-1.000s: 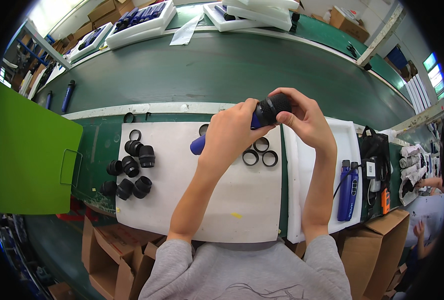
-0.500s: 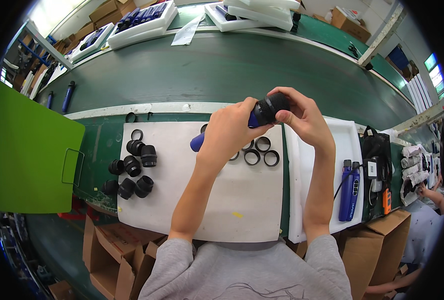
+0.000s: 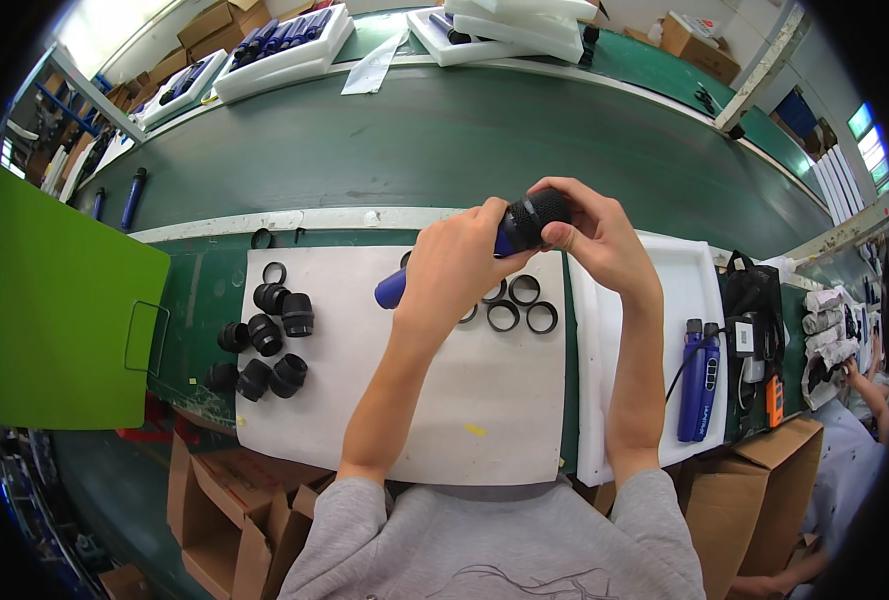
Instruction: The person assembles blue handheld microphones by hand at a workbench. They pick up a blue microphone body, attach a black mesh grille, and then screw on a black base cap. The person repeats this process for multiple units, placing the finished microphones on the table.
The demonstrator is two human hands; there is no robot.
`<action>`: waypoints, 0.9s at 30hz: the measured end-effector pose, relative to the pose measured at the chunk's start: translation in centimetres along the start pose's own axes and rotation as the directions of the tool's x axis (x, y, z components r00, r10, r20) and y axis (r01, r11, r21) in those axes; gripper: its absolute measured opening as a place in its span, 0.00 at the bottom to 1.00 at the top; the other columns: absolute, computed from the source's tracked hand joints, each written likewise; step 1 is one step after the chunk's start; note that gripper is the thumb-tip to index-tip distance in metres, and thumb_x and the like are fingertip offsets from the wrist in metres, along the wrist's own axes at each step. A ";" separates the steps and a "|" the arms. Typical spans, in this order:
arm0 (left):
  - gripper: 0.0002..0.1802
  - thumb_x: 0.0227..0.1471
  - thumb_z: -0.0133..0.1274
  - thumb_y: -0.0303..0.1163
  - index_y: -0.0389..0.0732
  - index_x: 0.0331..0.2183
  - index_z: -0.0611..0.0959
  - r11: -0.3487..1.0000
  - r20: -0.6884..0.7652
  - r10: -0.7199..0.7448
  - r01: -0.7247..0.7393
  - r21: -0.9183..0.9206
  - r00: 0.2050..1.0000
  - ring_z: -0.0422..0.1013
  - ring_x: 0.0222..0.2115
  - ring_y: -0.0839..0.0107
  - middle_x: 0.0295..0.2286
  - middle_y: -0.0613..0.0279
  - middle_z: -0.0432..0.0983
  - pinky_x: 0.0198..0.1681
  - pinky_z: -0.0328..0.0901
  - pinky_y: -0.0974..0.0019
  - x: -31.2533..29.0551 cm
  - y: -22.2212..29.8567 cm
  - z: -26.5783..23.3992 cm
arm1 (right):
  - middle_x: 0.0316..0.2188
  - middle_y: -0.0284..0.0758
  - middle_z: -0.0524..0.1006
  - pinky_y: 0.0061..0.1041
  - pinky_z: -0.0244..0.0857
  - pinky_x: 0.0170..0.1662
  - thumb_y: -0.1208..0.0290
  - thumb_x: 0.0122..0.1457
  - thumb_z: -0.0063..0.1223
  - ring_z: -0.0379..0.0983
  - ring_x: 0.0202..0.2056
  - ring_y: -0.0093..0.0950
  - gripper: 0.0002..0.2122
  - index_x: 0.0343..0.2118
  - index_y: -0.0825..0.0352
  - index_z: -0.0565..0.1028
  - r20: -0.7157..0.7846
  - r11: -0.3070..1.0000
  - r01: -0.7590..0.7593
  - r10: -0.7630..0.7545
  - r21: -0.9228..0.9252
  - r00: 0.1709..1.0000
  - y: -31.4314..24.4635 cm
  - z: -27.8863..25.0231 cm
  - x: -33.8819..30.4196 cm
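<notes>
A green conveyor belt [image 3: 465,130] stretches across the workshop beyond my bench, where a white sheet [image 3: 365,430] lies. Over the sheet's far edge I hold a blue handheld microphone [image 3: 535,222] at a slant, its black mesh head toward the upper right. My left hand [image 3: 453,258] is wrapped around the handle; my right hand [image 3: 597,232] pinches the mesh head between thumb and fingers. Black rings [image 3: 503,316] lie beneath, black microphone heads [image 3: 265,334] cluster at the sheet's left edge, and two blue microphones [image 3: 700,385] rest to my right, beside a white foam tray [image 3: 595,420].
</notes>
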State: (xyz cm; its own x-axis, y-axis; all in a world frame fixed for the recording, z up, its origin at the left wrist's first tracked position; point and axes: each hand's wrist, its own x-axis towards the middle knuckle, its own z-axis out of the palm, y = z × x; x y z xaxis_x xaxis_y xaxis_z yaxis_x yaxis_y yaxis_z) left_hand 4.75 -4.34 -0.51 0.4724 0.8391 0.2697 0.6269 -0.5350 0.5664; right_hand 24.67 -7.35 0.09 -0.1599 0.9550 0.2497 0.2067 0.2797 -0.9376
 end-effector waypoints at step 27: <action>0.22 0.45 0.69 0.44 0.38 0.35 0.79 0.984 0.044 -0.017 0.009 0.177 0.999 0.78 0.25 0.55 0.25 0.55 0.80 0.28 0.71 0.58 -0.1 0.2 1.4 | 0.19 0.35 0.76 0.21 0.71 0.25 0.52 0.67 0.50 0.76 0.20 0.23 0.21 0.34 0.72 0.74 0.060 0.963 -0.247 0.254 -0.104 0.965 0.8 -0.4 0.1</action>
State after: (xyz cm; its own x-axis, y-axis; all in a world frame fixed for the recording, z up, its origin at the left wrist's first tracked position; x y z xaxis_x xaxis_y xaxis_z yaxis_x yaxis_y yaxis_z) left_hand 5.66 -4.68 -1.55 0.4886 0.8429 0.2251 0.7311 -0.5364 0.4216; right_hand 25.25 -7.01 -0.57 -0.1598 0.9871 -0.0116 0.3394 0.0439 -0.9396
